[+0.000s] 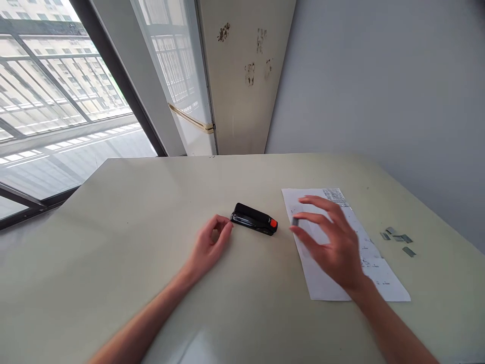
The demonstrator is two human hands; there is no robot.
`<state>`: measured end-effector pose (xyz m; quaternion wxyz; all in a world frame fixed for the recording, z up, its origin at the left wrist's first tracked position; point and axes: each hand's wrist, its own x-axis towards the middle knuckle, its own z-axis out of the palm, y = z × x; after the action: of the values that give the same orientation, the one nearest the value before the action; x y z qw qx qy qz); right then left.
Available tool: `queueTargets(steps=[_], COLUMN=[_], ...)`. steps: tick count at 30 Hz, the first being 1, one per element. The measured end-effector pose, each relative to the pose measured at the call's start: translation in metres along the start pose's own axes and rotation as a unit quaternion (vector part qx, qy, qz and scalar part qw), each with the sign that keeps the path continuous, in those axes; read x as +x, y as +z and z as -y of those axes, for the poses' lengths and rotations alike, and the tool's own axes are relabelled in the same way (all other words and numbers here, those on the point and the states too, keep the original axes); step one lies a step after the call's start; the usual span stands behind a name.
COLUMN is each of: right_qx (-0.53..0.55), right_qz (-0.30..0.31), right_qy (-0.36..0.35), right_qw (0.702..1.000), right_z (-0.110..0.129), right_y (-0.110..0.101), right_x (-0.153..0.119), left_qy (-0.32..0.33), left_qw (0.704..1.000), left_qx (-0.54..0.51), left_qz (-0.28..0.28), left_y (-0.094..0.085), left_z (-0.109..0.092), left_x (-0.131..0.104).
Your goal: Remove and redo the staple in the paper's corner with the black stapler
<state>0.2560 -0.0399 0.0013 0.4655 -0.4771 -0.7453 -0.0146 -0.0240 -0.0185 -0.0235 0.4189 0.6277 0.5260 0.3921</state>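
Note:
A black stapler (255, 219) with a red-orange patch at its right end lies on the table. At its left end my left hand (212, 242) rests on the tabletop, fingers curled and thumb and fingertips closed against the stapler's tip. Over the sheets of paper (326, 290), my right hand (337, 247) pinches a small grey strip of staples (295, 221) between thumb and a finger, with the index finger raised apart. Several more staple strips (397, 237) lie loose on the table, right of the paper.
The pale table (151, 202) reaches back to a white refrigerator (242, 111) with worn dark marks on its side. A grey wall (379, 91) borders the right side. Large windows (56, 91) stand at the left.

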Motion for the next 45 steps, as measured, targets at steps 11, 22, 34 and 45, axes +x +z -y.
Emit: queueTargets(steps=[11,22,34,45], right_qx=[-0.102,-0.073,-0.167,-0.076], right_qz=[-0.099,-0.149,-0.023,-0.102], right_qy=[0.325,0.437,0.364,0.450], right_qw=[0.935,0.884,0.916,0.884], right_z=[-0.108,-0.188,-0.209,-0.197], right_y=[-0.127,-0.149,-0.145,-0.143], right_x=[-0.090,-0.125,-0.117,-0.116], left_qy=[0.054,0.014,-0.062,-0.075], left_qw=[0.980,0.959,0.949,0.974], left_qx=[0.175,0.276,0.271,0.069], left_qz=[0.076,-0.064,-0.152,-0.204], left_y=[0.005,-0.035,-0.065,-0.055], left_z=[0.008,0.028,0.029,0.001], left_x=[0.052,0.113,0.138,0.066])
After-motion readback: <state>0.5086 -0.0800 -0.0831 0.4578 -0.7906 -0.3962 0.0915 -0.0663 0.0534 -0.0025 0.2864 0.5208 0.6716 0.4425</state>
